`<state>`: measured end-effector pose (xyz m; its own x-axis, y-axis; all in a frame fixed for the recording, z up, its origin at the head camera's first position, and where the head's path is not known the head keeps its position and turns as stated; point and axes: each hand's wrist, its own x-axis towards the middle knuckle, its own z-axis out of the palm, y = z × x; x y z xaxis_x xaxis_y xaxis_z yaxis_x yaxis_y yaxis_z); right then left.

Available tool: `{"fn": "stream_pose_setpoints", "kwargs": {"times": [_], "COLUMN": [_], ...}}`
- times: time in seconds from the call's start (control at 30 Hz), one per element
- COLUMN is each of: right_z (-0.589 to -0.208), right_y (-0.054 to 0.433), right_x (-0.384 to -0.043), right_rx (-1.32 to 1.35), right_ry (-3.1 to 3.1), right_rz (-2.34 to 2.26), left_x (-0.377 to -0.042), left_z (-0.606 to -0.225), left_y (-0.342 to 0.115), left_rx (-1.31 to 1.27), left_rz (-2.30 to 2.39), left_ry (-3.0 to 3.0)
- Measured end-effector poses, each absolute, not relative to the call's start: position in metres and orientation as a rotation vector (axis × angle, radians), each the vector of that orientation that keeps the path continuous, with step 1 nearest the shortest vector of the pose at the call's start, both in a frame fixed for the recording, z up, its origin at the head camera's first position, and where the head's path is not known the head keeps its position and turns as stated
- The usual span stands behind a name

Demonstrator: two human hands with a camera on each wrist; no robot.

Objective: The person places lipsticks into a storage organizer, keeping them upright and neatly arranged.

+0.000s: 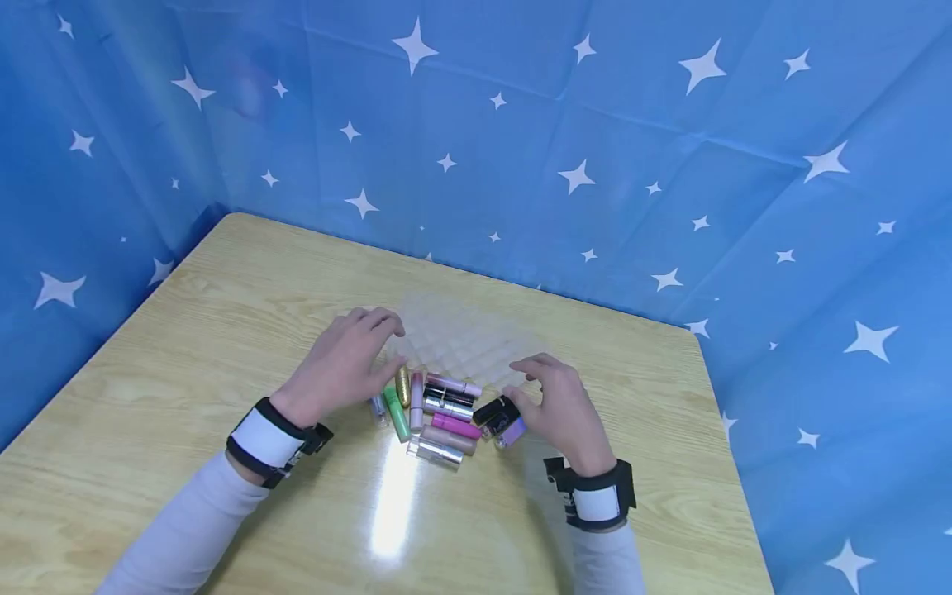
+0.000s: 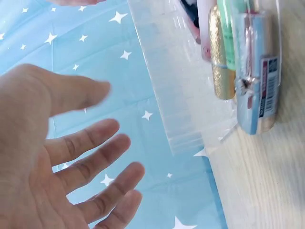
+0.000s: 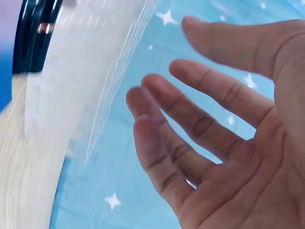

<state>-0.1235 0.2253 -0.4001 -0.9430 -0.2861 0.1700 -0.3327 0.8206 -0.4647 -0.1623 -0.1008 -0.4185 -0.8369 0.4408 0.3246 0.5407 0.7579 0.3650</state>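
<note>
Several lipstick-like cosmetic tubes lie in a cluster on the table between the hands. My left hand (image 1: 338, 368) hovers at the cluster's left side, fingers spread and holding nothing, near a gold tube (image 1: 403, 387) and a green tube (image 1: 397, 415). On the other side my right hand (image 1: 559, 405) holds nothing, its loosely bent fingers beside black tubes (image 1: 497, 411) and a purple one (image 1: 511, 432). A bright pink tube (image 1: 456, 426) and a silver one (image 1: 440, 454) lie in the middle. Behind them rests a clear plastic divided organizer (image 1: 464, 335), its grid faintly visible.
The light wood table (image 1: 245, 306) has a bright glare patch at its front middle. A blue curtain (image 1: 491, 149) with white stars hangs behind and beside it. In the left wrist view, a blue tube (image 2: 248, 95) with a barcode label lies by the organizer's edge.
</note>
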Motion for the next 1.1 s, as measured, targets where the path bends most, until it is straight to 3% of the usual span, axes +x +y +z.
{"fn": "stream_pose_setpoints", "kwargs": {"times": [0.5, 1.1], "right_z": [-0.407, -0.415], "right_y": [0.186, 0.178], "right_x": [-0.117, -0.116], "right_rx": [0.823, 0.85], "right_ry": [-2.928, -2.962], "right_rz": [0.839, 0.747], "left_x": [-0.155, -0.142], "left_z": [-0.433, -0.453], "left_y": [-0.105, -0.083], "left_rx": [-1.063, -1.323], "left_rz": [-0.622, -0.519], "left_ry": [-2.803, -2.848]}}
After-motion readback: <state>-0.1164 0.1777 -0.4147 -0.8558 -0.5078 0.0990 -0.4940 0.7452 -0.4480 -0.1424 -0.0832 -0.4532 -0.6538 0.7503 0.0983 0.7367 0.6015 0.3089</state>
